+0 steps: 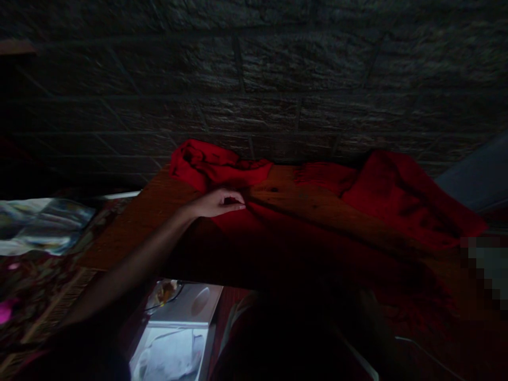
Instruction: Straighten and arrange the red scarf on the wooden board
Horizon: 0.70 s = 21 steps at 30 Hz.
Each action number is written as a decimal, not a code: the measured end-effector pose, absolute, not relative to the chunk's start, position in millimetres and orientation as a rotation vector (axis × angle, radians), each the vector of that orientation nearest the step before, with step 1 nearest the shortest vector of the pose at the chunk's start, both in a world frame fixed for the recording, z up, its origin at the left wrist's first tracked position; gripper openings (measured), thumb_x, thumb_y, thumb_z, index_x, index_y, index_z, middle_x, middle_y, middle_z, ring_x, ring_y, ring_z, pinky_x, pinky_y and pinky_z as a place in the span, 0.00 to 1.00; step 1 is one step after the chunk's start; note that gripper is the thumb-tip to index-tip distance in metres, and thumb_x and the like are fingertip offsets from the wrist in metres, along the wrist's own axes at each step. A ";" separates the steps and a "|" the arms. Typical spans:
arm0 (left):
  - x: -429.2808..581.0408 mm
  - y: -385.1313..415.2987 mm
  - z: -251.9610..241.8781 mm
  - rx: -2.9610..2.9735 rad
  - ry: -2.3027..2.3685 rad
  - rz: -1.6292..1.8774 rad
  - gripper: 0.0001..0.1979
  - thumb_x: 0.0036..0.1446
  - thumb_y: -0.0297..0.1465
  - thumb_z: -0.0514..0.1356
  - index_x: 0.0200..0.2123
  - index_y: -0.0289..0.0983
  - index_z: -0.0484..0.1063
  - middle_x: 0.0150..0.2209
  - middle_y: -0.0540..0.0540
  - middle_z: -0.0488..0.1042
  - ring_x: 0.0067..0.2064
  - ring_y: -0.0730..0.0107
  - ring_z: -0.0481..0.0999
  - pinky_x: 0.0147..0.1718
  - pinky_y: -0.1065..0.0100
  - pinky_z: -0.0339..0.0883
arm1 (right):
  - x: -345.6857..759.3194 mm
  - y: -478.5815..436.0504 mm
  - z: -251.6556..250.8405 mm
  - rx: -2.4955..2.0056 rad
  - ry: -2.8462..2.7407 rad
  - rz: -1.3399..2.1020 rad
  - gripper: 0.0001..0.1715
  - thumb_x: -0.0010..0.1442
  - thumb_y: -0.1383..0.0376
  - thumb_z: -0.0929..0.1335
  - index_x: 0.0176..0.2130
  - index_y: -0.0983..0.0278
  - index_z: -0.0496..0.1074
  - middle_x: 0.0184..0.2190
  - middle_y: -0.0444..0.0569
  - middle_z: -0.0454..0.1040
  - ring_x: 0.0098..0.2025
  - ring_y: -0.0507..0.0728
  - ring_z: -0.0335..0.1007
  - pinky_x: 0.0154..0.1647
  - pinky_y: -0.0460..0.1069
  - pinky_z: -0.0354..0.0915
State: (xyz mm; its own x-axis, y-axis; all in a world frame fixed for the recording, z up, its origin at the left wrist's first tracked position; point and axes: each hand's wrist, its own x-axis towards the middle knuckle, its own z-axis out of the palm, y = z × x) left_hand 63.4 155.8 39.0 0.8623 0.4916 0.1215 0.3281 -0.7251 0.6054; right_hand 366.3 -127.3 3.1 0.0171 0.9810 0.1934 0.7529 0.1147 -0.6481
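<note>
My left hand [220, 203] reaches over a wooden table, its thumb and fingers pinched together at the upper corner of a red fringed scarf [286, 227]. This scarf lies spread across the near side of the table, mostly in deep shadow, with its fringe at the right end. Just beyond my left hand a bunched red cloth [222, 166] rests against the wall side. Another red fringed scarf [397, 198] lies loosely folded at the far right. My right hand cannot be made out in the dark lower part of the view.
The wooden table [138, 227] stands against a dark block wall [273, 69]. Below its near edge is a white box [184, 304] with a pale cloth [172, 354] in front. A crumpled patterned sheet [43, 225] lies at left. A thin white cable [426, 352] runs at lower right.
</note>
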 end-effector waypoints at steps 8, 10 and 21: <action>67.2 147.9 35.3 2.538 0.666 0.601 0.13 0.66 0.36 0.59 0.45 0.35 0.77 0.43 0.42 0.80 0.42 0.69 0.79 0.42 0.70 0.70 | 365.2 -125.0 4.0 -1.678 -1.845 0.416 0.16 0.69 0.57 0.67 0.52 0.61 0.71 0.53 0.52 0.71 0.49 0.57 0.71 0.49 0.55 0.72; 63.9 147.3 36.1 2.583 0.672 0.697 0.13 0.67 0.36 0.56 0.46 0.36 0.77 0.45 0.41 0.80 0.46 0.67 0.78 0.46 0.67 0.70 | 364.4 -124.7 4.1 -1.674 -1.868 0.395 0.16 0.69 0.57 0.66 0.53 0.61 0.71 0.53 0.52 0.71 0.49 0.57 0.71 0.49 0.55 0.72; -14.5 113.4 23.5 3.001 0.878 0.502 0.30 0.66 0.40 0.57 0.69 0.43 0.57 0.69 0.38 0.58 0.67 0.50 0.61 0.65 0.48 0.54 | 367.2 -131.4 21.6 -1.454 -2.162 0.295 0.19 0.69 0.56 0.66 0.56 0.58 0.70 0.58 0.54 0.67 0.55 0.60 0.68 0.54 0.59 0.69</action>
